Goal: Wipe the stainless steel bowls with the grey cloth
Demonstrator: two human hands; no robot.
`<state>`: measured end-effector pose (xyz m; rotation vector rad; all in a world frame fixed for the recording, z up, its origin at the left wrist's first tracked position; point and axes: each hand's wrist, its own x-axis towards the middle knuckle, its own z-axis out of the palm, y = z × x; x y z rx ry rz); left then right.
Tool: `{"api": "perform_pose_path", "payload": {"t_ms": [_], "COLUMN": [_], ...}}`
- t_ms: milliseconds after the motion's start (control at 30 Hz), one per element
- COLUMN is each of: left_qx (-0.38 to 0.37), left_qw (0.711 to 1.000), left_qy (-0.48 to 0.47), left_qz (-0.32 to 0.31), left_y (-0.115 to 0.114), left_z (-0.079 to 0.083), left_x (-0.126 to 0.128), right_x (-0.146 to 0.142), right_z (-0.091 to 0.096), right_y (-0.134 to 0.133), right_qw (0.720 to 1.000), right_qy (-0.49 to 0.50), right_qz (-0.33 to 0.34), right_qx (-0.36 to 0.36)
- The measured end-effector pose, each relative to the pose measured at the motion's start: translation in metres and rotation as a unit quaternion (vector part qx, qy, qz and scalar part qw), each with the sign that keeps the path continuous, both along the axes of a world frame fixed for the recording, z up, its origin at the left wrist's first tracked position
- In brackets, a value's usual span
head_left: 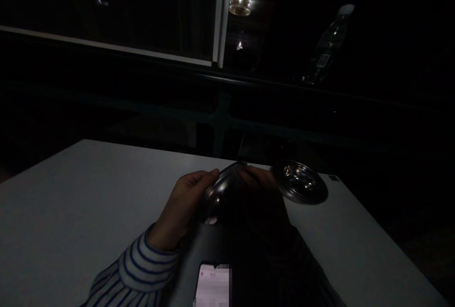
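Observation:
The scene is very dark. My left hand (183, 205), in a blue-striped white sleeve, grips the rim of a shiny metal bowl (220, 193) that is tilted on its edge above the white table (71, 203). My right hand (258, 179) holds the bowl's far side; a dark cloth (263, 231) hangs over most of that hand and forearm. A second metal dish (300, 181) lies flat on the table just right of my hands.
A lit phone screen (213, 285) lies at the table's near edge. Beyond the table stand a dark railing (220, 117), a white window frame (222, 13), a faint lamp reflection (240, 5) and a plastic bottle (329, 44).

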<state>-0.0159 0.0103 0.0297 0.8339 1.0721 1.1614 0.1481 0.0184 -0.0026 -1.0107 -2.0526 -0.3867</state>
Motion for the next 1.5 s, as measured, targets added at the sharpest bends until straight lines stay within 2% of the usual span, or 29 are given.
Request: {"api": "perform_pose_path", "payload": {"t_ms": [300, 367, 500, 567, 700, 833, 900, 1000, 1100, 1233, 1333, 1400, 1500], "left_qx": [-0.012, -0.012, -0.012, -0.015, -0.021, -0.01, 0.005, 0.026, 0.009, -0.02, -0.019, -0.006, 0.007], "left_qw": [0.997, 0.997, 0.997, 0.997, 0.996, 0.996, 0.997, 0.997, 0.997, 0.997, 0.998, 0.999, 0.998], "left_qy": [-0.07, -0.077, -0.076, -0.075, -0.089, -0.085, -0.075, -0.065, -0.07, -0.074, -0.065, -0.051, -0.034], "left_qz": [-0.011, -0.014, -0.013, -0.011, -0.008, -0.024, -0.036, -0.035, -0.014, -0.003, -0.012, -0.016, -0.047], "left_y": [0.002, 0.002, 0.003, 0.004, 0.005, 0.006, 0.005, 0.004, 0.003, 0.002, 0.002, 0.002, 0.002], "left_z": [-0.005, -0.006, -0.005, -0.004, -0.005, -0.007, -0.007, -0.006, -0.005, -0.003, -0.003, -0.002, -0.002], "left_x": [-0.001, -0.002, -0.003, -0.003, -0.005, -0.008, -0.009, -0.007, -0.003, 0.0, -0.001, -0.002, -0.003], "right_x": [-0.019, -0.016, -0.005, -0.002, -0.013, -0.025, -0.022, -0.012, -0.005, -0.015, -0.024, -0.023, -0.011], "right_z": [-0.018, -0.016, -0.007, -0.006, -0.014, -0.021, -0.019, -0.01, -0.006, -0.021, -0.032, -0.03, -0.015], "right_y": [-0.007, -0.005, 0.002, 0.004, -0.002, -0.007, -0.005, 0.0, 0.002, 0.0, -0.002, -0.002, 0.0], "right_qw": [0.984, 0.988, 0.999, 0.998, 0.993, 0.985, 0.987, 0.996, 0.998, 0.994, 0.987, 0.988, 0.995], "right_qy": [-0.116, -0.092, 0.012, 0.027, -0.05, -0.132, -0.123, -0.039, 0.02, -0.074, -0.123, -0.115, -0.06], "right_qz": [0.132, 0.119, 0.045, 0.044, 0.095, 0.1, 0.096, 0.07, 0.049, 0.082, 0.092, 0.09, 0.063], "right_qx": [0.027, 0.035, 0.029, 0.025, 0.041, 0.052, 0.043, 0.045, 0.045, 0.028, 0.049, 0.057, 0.051]}}
